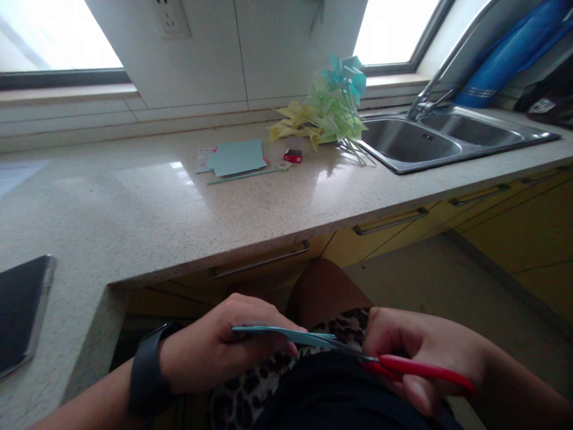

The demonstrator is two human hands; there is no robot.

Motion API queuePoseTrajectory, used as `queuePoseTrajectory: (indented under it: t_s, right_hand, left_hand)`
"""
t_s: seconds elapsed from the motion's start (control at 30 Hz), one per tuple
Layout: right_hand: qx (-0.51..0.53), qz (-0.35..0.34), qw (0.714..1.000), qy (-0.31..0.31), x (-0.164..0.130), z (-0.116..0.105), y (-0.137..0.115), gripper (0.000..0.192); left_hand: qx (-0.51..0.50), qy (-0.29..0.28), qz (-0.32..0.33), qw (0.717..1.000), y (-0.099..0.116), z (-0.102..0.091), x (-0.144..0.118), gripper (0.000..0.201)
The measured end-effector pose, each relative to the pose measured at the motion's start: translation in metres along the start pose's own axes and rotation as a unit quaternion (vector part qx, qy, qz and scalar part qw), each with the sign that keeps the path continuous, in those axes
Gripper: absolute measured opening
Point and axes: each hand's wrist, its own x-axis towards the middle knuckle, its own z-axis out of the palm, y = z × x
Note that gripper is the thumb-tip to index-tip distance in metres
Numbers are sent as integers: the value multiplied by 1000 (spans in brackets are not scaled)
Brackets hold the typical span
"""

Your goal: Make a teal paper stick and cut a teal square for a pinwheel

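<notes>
Low in front of the lap, my left hand (233, 343) pinches a piece of light blue paper (286, 334), seen nearly edge-on. A dark watch is strapped on that wrist. My right hand (412, 346) grips red-handled scissors (425, 367), with fingers wrapped around the handles. The blades point left and meet the right end of the paper. Whether the blades are closed on the paper cannot be made out.
On the counter (147, 227) lie light blue sheets (237, 157), a thin stick (244, 177), a tape roll (284, 165) and a small red box (293, 155). Paper pinwheels (331, 107) rest beside the steel sink (403, 143). A dark tablet-like device (22, 310) lies at left.
</notes>
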Motion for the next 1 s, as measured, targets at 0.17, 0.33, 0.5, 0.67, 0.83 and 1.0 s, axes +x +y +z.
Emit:
queuePoseTrajectory:
  t_s: [0.17, 0.33, 0.5, 0.67, 0.83, 1.0]
  right_hand:
    - [-11, -6, 1000, 6, 0, -1, -1, 65]
    - [-32, 19, 999, 8, 0, -3, 1, 64]
    - [-37, 8, 999, 16, 0, -3, 2, 64]
    - [-17, 22, 1000, 14, 0, -2, -2, 65]
    - [-9, 22, 1000, 4, 4, 0, -5, 64]
    - [-24, 13, 1000, 1, 5, -1, -1, 64]
  left_hand:
    - [-10, 4, 3, 1000, 1, 0, 1, 24]
    - [-5, 4, 1, 1000, 1, 0, 1, 23]
    - [13, 2, 2, 1000, 0, 0, -1, 25]
    - [36, 0, 7, 999, -4, 1, -1, 24]
    - [49, -5, 29, 998, -5, 3, -1, 26]
    - [45, 2, 39, 998, -5, 5, 0, 25]
